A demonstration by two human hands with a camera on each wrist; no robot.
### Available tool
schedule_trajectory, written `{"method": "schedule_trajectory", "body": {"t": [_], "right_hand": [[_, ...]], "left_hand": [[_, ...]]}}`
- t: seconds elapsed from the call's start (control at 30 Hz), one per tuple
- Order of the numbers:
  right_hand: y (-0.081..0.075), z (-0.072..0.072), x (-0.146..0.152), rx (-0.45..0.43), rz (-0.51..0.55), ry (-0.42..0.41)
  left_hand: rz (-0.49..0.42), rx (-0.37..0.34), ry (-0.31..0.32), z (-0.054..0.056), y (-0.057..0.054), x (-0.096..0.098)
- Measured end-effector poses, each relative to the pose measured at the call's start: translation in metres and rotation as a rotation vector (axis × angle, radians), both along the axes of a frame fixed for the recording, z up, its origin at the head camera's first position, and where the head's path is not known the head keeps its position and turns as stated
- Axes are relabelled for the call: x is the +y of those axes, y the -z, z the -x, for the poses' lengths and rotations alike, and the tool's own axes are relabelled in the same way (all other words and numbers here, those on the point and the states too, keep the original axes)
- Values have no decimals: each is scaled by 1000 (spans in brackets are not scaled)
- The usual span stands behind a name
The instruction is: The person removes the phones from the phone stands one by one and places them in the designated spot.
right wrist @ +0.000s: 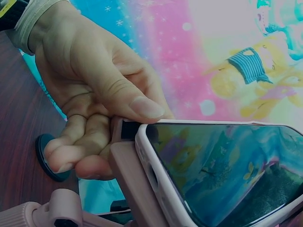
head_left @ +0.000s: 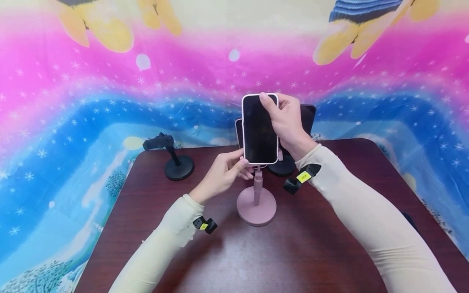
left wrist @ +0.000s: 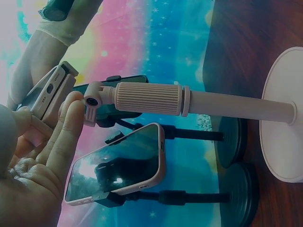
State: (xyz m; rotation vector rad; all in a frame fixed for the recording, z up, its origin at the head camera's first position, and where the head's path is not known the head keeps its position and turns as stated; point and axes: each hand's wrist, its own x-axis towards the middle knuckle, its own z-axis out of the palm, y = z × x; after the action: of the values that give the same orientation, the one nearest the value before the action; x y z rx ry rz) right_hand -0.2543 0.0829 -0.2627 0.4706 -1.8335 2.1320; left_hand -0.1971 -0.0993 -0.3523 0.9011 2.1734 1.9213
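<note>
A smartphone (head_left: pixel 259 132) in a white case stands upright, dark screen toward me, on a pink phone stand (head_left: pixel 257 205) with a round base. My right hand (head_left: pixel 290 122) grips its upper right corner, thumb on the front edge and fingers behind. In the right wrist view that thumb lies by the pink clamp end (right wrist: pixel 125 130) at the phone's edge. Low on the other side, my left hand (head_left: pixel 221 174) pinches the bottom left corner. The left wrist view has the left fingers stretched behind the phone, close to the stand's swivel joint (left wrist: pixel 93 100).
Behind the pink stand, a phone in a pale pink case (left wrist: pixel 118 165) and a dark phone (head_left: pixel 308 118) sit on black stands. Another black stand (head_left: pixel 178 167) with a bare clamp is at the table's back left. A printed cloth (head_left: pixel 205 81) hangs behind the brown table (head_left: pixel 234 260).
</note>
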Motion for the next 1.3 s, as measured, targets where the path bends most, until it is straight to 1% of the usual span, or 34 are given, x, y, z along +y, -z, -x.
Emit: {"method": "schedule_trajectory", "body": {"t": [0.2, 0.47, 0.67, 0.87, 1.0, 1.3], "right_hand": [[1, 2, 1, -5, 35, 6], [2, 0, 2, -16, 49, 20], [2, 0, 3, -14, 50, 25], [0, 1, 3, -16, 58, 58], [-2, 1, 4, -33, 54, 80], [-3, 0, 4, -33, 54, 83]], "left_hand": [[1, 0, 0, 0, 2, 0], [12, 3, -25, -1, 2, 1], [10, 8, -30, -2, 1, 1], [15, 16, -37, -3, 1, 1], [15, 22, -47, -4, 1, 1], [-9, 26, -54, -5, 2, 2]]}}
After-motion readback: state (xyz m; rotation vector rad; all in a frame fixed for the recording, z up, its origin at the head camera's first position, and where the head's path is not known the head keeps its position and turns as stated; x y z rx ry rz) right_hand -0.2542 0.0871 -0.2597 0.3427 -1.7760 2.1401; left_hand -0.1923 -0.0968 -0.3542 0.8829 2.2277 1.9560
